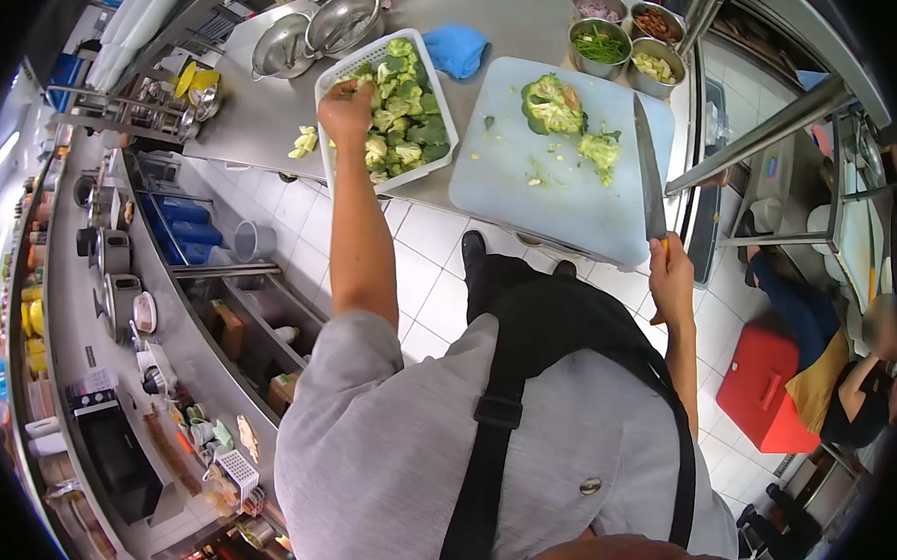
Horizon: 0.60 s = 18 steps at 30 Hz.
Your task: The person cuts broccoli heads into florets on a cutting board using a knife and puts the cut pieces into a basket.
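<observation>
My left hand reaches over the left side of a white plastic basket filled with cut broccoli florets. Its fingers curl downward at the florets; whatever is in them is hidden. My right hand grips a long kitchen knife by its yellow-orange handle. The blade lies along the right side of a pale cutting board, pointing away from me. On the board sit a partly cut broccoli head and a pale trimmed broccoli piece, with small crumbs around them.
Loose florets lie left of the basket. Behind are metal colanders and a blue cloth. Metal bowls of chopped greens and other ingredients stand back right. A metal post rises at right. Another person is near a red bin.
</observation>
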Each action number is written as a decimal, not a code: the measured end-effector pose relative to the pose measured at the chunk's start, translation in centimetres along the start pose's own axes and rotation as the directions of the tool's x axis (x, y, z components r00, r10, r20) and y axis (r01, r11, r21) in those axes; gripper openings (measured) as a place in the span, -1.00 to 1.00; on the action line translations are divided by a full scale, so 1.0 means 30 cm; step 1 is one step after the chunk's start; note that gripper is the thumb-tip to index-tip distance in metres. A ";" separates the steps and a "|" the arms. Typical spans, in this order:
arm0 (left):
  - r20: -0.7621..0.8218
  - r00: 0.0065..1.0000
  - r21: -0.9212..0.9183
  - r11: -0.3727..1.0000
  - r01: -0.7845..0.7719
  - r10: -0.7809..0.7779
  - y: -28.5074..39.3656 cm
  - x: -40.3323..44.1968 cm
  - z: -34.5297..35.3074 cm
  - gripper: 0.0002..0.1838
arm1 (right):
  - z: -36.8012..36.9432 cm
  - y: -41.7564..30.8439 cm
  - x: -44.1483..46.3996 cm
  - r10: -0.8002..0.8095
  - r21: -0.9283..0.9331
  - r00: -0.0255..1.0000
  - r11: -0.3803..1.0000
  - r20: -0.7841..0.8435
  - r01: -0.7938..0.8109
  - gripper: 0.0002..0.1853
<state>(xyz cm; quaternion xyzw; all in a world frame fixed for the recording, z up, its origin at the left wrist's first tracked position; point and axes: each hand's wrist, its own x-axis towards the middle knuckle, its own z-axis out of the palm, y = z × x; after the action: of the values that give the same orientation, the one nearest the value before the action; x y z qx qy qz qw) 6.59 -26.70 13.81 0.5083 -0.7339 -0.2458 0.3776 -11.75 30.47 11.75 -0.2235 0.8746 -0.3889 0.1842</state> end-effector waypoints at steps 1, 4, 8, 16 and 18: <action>0.014 0.999 -0.012 0.999 0.036 -0.036 -0.054 0.073 0.004 -0.59 | 0.009 0.013 0.001 0.036 0.016 0.999 0.999 0.009 -0.036 -0.73; 0.040 0.999 -0.003 1.000 -0.029 0.029 -0.086 0.157 -0.028 -0.53 | 0.031 0.023 0.005 0.042 -0.016 0.999 0.999 -0.028 -0.042 -0.75; 0.127 0.954 0.162 0.943 -0.289 0.271 -0.222 0.080 0.043 -0.46 | 0.078 0.096 0.016 -0.015 -0.084 0.998 0.996 -0.066 0.009 -0.70; 0.016 0.810 0.343 0.758 -0.555 0.586 -0.054 -0.277 0.074 -0.48 | 0.190 0.209 0.024 0.009 -0.176 1.000 0.984 -0.007 -0.010 -0.65; 0.004 0.840 -0.198 0.823 -0.532 0.543 0.097 -0.352 0.144 -0.62 | 0.277 0.281 0.058 -0.053 -0.384 0.998 0.921 0.038 0.063 -0.74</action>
<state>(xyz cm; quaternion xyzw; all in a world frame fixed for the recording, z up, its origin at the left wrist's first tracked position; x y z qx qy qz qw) 3.59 -15.91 10.18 0.2353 -0.8315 -0.2130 0.4559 -11.16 29.61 -0.17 -0.2863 0.9243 -0.2121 0.1370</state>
